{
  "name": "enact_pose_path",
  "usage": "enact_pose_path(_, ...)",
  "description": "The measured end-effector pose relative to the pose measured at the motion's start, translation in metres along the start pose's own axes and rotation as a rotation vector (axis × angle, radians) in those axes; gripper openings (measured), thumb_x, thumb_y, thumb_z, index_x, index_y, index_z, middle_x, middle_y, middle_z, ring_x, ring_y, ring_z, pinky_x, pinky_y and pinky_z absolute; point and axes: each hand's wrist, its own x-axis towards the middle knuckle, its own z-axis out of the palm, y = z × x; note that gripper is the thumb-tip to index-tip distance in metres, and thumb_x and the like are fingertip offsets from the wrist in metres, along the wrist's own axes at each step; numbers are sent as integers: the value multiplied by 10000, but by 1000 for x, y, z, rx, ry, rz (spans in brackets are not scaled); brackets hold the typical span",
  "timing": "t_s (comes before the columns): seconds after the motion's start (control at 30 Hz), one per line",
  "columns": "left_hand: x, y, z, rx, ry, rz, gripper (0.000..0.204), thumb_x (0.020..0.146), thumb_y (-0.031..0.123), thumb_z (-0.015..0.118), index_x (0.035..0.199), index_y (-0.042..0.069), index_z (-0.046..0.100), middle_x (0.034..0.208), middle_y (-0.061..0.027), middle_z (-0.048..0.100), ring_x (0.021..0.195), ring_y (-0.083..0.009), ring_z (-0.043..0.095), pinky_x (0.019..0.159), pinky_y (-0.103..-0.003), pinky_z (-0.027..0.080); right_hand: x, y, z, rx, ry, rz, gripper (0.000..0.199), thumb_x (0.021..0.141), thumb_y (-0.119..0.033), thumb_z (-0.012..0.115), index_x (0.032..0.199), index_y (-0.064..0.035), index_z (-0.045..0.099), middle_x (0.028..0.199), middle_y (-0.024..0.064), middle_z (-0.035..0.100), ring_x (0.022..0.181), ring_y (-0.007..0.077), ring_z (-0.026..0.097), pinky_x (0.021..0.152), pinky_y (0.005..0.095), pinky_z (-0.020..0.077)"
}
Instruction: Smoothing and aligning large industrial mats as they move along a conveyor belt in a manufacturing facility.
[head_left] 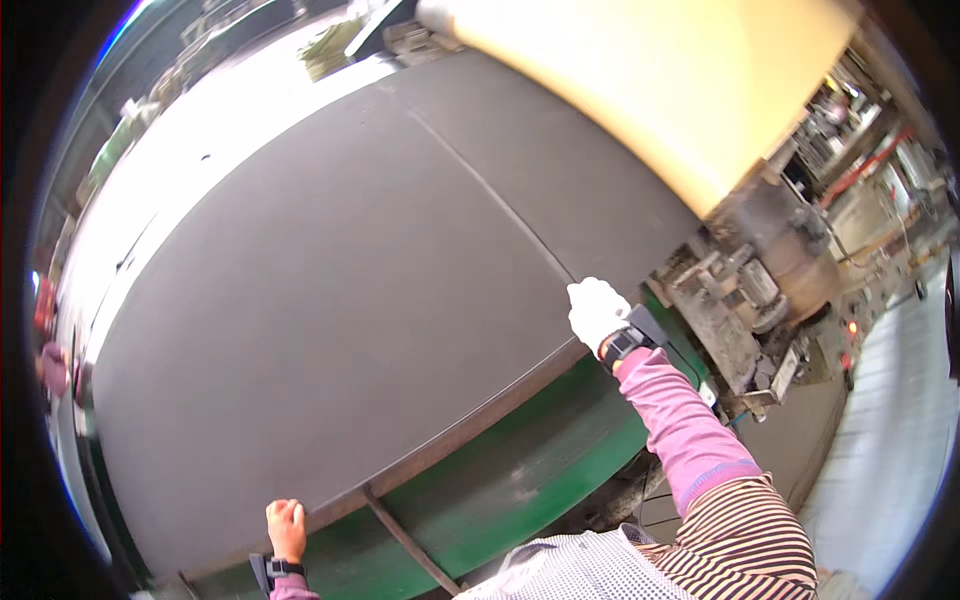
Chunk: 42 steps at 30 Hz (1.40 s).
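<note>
A wide dark grey sheet [330,290] lies flat over a large worktable with a green side [540,450]. My left hand [286,528], bare and with a band at the wrist, has its fingers curled on the sheet's near edge at the lower left. Further right, my right hand [597,312] wears a white glove and a dark wrist device. It is closed at the near edge, where a thin straight line [490,195] crossing the sheet meets it. Both hands appear to grip the sheet's edge; their fingertips are partly hidden.
A broad cream-yellow sheet [690,90] curves down over the far right end of the grey sheet. Worn machinery with a motor [755,285] stands at the right. A metal bar [410,545] slants across the green side. Pale sheeting [880,440] hangs at the far right.
</note>
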Motion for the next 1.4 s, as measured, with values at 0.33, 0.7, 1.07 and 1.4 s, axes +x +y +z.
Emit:
enact_pose_path(0.33, 40, 109, -6, 443, -579, 372, 577, 927, -36, 382, 1460, 183, 348, 1385, -217, 466, 1284, -393, 435, 1124, -489, 271, 27, 70, -6, -41, 148, 126, 238, 887, -176, 466, 1060, -84, 601, 1163, 183, 560, 966, 324, 629, 784, 463, 530)
enact_pose_path(0.7, 100, 313, 55, 192, -403, 394, 491, 916, 532, 459, 1245, 205, 621, 1306, -385, 431, 1057, -545, 547, 976, -527, 436, -181, 21, -33, 988, 191, -233, 225, 877, -169, 620, 1084, -87, 652, 1030, 128, 665, 897, 272, 662, 786, 328, 538)
enact_pose_path(1.07, 59, 230, 99, -23, 17, 185, 595, 888, 533, 516, 1260, 70, 548, 1447, -203, 363, 1330, -425, 323, 980, -630, 373, -277, -60, -81, 1289, -777, 124, 257, 933, -264, 592, 1020, -27, 642, 678, 46, 596, 544, 82, 512, 473, 237, 412)
enact_pose_path(1.4, 15, 137, 33, 9, -9, -138, 412, 833, 581, 555, 1057, 281, 725, 1218, -50, 572, 1133, -296, 488, 929, -413, 469, -277, -97, -107, 1442, -841, -233, 238, 929, -60, 548, 1160, -37, 600, 728, -1, 585, 515, 27, 441, 460, 170, 359)
